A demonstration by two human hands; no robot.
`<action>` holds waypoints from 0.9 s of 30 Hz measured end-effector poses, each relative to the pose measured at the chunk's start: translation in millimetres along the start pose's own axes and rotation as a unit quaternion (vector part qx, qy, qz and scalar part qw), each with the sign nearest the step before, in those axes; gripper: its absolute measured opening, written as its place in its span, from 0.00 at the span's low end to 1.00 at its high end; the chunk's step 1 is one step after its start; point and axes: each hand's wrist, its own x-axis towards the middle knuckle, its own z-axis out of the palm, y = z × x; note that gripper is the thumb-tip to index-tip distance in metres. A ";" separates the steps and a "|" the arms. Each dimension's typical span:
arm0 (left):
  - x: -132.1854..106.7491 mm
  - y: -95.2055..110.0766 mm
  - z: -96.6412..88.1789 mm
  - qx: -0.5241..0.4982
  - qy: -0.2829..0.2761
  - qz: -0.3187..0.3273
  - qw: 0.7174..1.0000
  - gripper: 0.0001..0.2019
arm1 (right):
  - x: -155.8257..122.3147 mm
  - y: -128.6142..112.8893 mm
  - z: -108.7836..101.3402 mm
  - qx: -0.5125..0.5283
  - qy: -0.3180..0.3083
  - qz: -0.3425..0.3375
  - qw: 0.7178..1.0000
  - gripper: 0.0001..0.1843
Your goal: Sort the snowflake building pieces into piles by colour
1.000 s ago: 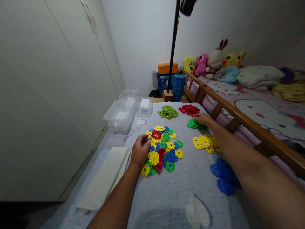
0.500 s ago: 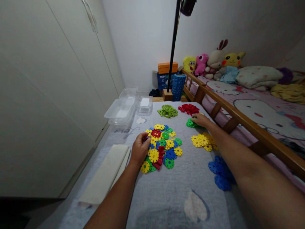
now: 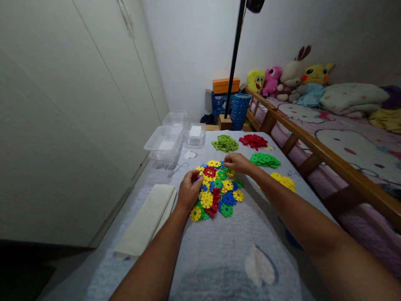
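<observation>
While the left hand [image 3: 189,191] bordered the mixed slotted plastic discs [image 3: 218,183], right of its bent fingers, the right hand [image 3: 236,163], fingertips drawn together, was at their far edge; whether either gripped a piece could not be determined. Piled green discs [image 3: 265,160] lay right of the right fingers.

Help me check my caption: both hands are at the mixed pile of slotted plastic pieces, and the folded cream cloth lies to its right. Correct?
Wrong side: the head view shows the folded cream cloth left of the mixed pile, not right. The left hand and right hand are both there.
</observation>
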 end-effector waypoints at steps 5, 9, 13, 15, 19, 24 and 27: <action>-0.3 3.2 -0.3 -0.013 0.007 -0.004 1.000 0.15 | 2.8 -50.4 26.0 -0.028 -0.009 -0.039 0.999 0.17; 0.3 3.1 0.1 -0.031 0.012 -0.009 0.999 0.14 | 2.5 -58.5 33.5 -0.043 -0.004 -0.021 0.999 0.13; 0.8 3.4 -0.3 -0.058 0.016 -0.027 0.998 0.16 | -0.4 -50.7 31.7 -0.001 0.030 -0.046 0.998 0.09; 0.8 4.8 -1.1 -0.073 0.018 -0.034 0.997 0.17 | -2.1 -43.5 28.7 0.054 0.063 -0.042 0.996 0.08; 0.4 8.7 -2.6 -0.096 0.035 -0.041 0.994 0.16 | -4.3 -19.4 16.9 0.242 0.154 0.008 0.958 0.11; 0.5 10.1 -2.7 -0.110 0.037 -0.055 0.992 0.17 | -4.8 43.2 -13.1 0.411 0.299 0.147 0.848 0.13; 0.8 8.1 -2.7 -0.104 0.033 -0.052 0.993 0.18 | -4.9 93.8 -32.3 0.399 0.372 0.267 0.794 0.09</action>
